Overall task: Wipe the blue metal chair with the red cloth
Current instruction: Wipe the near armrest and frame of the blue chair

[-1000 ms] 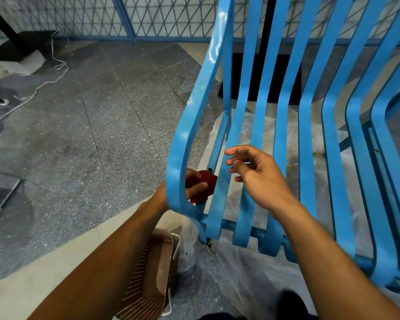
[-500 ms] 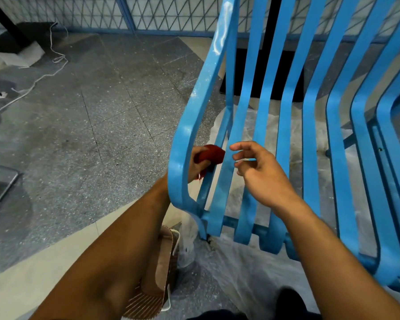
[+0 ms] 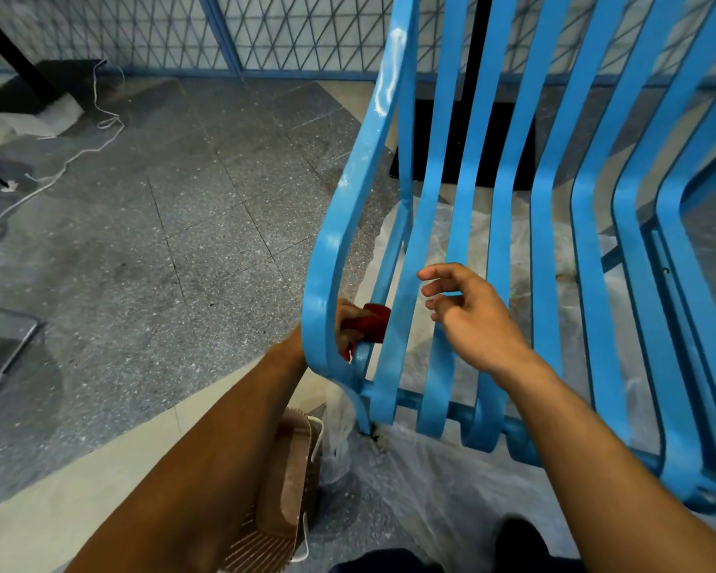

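Observation:
The blue metal chair (image 3: 497,208) fills the right half of the view, its curved slats running from the back down to a front rail. My left hand (image 3: 348,320) reaches in behind the leftmost slat and grips the bunched red cloth (image 3: 371,324), pressed against a slat near the seat's left side. The slat hides part of that hand. My right hand (image 3: 470,320) hovers over the seat slats, holding nothing, with its fingers loosely curled and apart.
Clear plastic sheeting (image 3: 443,469) lies under the chair on the grey tiled floor (image 3: 182,258). A brown woven basket (image 3: 282,494) sits by my left forearm. A white cord (image 3: 71,159) trails at far left. A mesh fence (image 3: 265,31) runs behind.
My left hand moved the red cloth up the slat, then back down near the seat's left edge. My right hand stayed hovering over the slats, fingers opening slightly.

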Available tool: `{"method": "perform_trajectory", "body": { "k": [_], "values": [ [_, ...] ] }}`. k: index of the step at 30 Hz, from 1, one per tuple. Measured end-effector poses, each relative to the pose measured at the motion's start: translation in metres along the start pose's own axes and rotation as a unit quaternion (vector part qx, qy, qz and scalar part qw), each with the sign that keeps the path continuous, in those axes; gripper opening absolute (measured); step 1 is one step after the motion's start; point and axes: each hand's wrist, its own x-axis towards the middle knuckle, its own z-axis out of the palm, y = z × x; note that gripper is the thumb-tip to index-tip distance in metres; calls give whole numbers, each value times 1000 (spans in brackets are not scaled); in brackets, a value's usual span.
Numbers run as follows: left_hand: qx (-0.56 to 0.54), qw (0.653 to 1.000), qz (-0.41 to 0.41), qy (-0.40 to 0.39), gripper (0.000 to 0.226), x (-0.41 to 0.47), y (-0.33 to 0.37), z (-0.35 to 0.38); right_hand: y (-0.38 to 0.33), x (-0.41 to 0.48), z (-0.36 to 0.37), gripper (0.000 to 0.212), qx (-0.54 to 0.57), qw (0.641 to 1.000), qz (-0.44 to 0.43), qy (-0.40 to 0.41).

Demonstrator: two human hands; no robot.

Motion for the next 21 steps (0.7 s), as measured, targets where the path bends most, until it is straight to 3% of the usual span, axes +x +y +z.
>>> {"method": "perform_trajectory", "body": {
  "k": [5,7,11,13,15,17,21],
  "values": [
    [-49,996,-72,-29,28,-14,-16,3,1,-4,-3,46,-11,1000,-1,-6],
    [-10,997,-24,-76,29,-15,-18,1,2,-6,-5,47,-14,1000,-2,-6],
    [2,993,-57,-103,38,-9,-20,-7,6,-6,-7,44,-19,1000,-5,-12],
    [16,999,-37,-20,34,-7,-16,-11,7,-7,-8,42,-21,1000,-8,-15],
    [-51,996,-59,40,37,0,-10,-9,8,-7,-6,42,-19,1000,-14,-18],
    [-46,990,-82,101,42,6,0,-7,9,-7,-4,42,-22,999,-20,-23],
    [-95,990,-99,21,32,10,13,-4,11,-7,-3,42,-32,999,-30,-33]
  ]
}}
